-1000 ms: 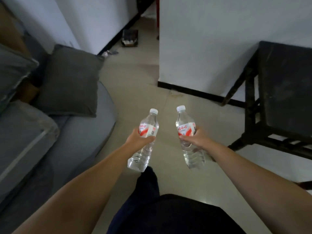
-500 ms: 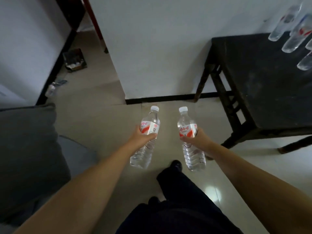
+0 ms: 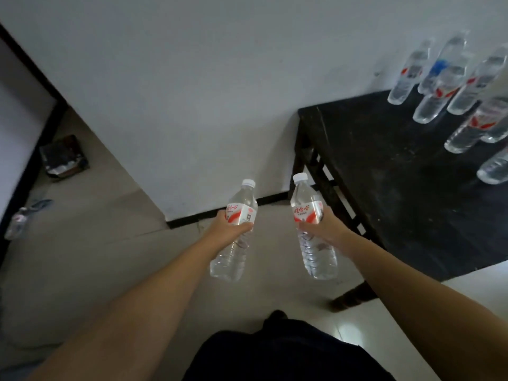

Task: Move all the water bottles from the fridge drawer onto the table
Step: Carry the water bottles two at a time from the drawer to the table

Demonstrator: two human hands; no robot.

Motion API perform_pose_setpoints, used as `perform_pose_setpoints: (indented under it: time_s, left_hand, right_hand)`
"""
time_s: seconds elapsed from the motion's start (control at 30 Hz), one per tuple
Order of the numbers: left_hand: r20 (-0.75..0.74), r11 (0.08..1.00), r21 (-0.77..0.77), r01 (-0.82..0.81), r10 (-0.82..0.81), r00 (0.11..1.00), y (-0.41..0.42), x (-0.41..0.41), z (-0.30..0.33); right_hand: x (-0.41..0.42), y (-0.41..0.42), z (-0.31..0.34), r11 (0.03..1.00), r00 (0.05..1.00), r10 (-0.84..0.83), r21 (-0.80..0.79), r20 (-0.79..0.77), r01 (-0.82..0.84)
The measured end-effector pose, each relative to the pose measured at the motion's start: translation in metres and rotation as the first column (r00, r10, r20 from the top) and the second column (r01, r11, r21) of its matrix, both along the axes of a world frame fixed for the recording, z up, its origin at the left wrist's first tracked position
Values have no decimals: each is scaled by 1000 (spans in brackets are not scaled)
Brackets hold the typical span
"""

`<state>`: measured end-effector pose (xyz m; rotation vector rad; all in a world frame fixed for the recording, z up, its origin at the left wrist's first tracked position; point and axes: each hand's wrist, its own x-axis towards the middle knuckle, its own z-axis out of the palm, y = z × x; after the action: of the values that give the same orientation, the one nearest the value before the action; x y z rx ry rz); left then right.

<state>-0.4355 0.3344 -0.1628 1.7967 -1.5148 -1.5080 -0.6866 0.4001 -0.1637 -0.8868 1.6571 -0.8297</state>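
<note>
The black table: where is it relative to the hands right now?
In the head view the black table stands at the right against the white wall, just beyond the right hand, with several bottles standing at its far right end.

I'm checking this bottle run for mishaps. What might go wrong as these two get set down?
1. The clear bottles already standing crowd the black table's far right; a new one could topple them.
2. Each hand, left and right, grips one clear plastic bottle, left and right, so neither can steady anything.
</note>
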Motion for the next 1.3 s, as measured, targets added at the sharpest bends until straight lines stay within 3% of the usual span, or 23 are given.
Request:
perform_pose_setpoints:
  time_s: [0.53, 0.87, 1.0, 1.13, 1.3]
  left_hand:
    - [-3, 920, 105, 377, -379, 926, -164, -174, -9]
    - [-8, 792, 81, 605, -606, 795, -350, -321, 1]
    - [11, 756, -67, 652, -653, 758, -404, -383, 16]
    - [-96, 743, -55, 667, -669, 737, -426, -440, 29]
    - [-97, 693, -112, 712, -721, 687, -425, -510, 35]
  right_hand:
    - [-145, -109, -14, 932, 943, -323, 147, -86, 332]
    - [-245, -234, -5, 849, 850, -504, 93, -157, 520]
    - [-278, -267, 7, 758, 748, -649, -32, -135, 652]
    - [-307, -274, 11, 616, 613, -788, -112, -62, 780]
    - [-342, -278, 11, 519, 521, -853, -183, -40, 835]
